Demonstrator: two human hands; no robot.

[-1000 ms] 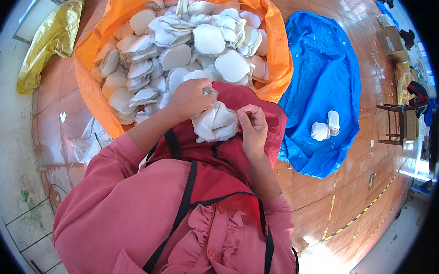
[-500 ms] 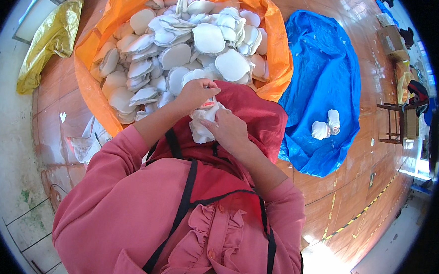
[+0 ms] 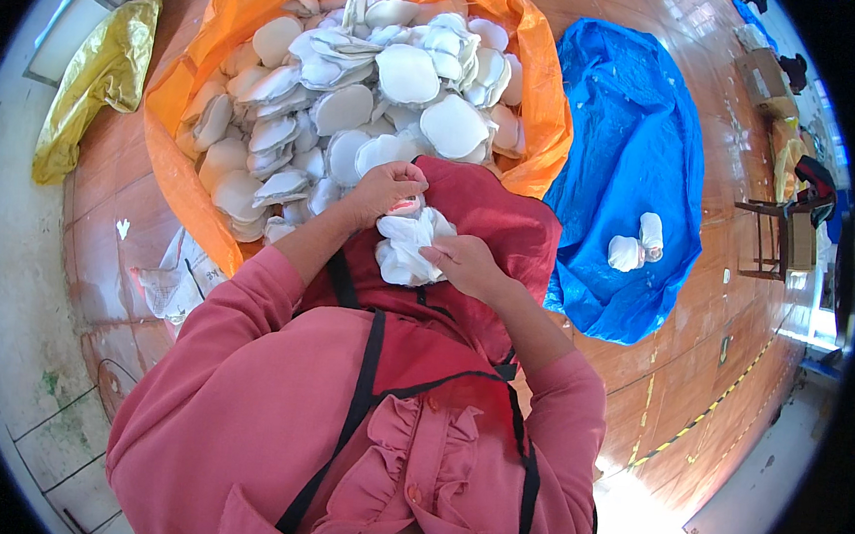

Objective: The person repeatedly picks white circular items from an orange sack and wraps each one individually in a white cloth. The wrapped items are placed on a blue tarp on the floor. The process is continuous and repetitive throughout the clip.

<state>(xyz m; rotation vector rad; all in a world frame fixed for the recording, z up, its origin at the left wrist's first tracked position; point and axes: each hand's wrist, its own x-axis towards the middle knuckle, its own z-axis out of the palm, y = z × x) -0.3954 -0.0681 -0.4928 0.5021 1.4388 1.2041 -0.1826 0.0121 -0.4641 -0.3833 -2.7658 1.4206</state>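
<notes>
Together, left hand [image 3: 385, 189] and right hand [image 3: 466, 265] each keep a closed grip on the white pads [image 3: 404, 246].

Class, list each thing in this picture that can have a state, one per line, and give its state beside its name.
Left hand: closed on the white bundle's top.
Right hand: gripping the bundle's side.
White bundle: bunched, held over the lap.
Orange bag: open, full of white pads.
White pads: loosely heaped.
Blue bag: spread open, nearly empty.
Two rolls: rolled, lying on the blue bag.
Yellow bag: crumpled on the floor.
</notes>
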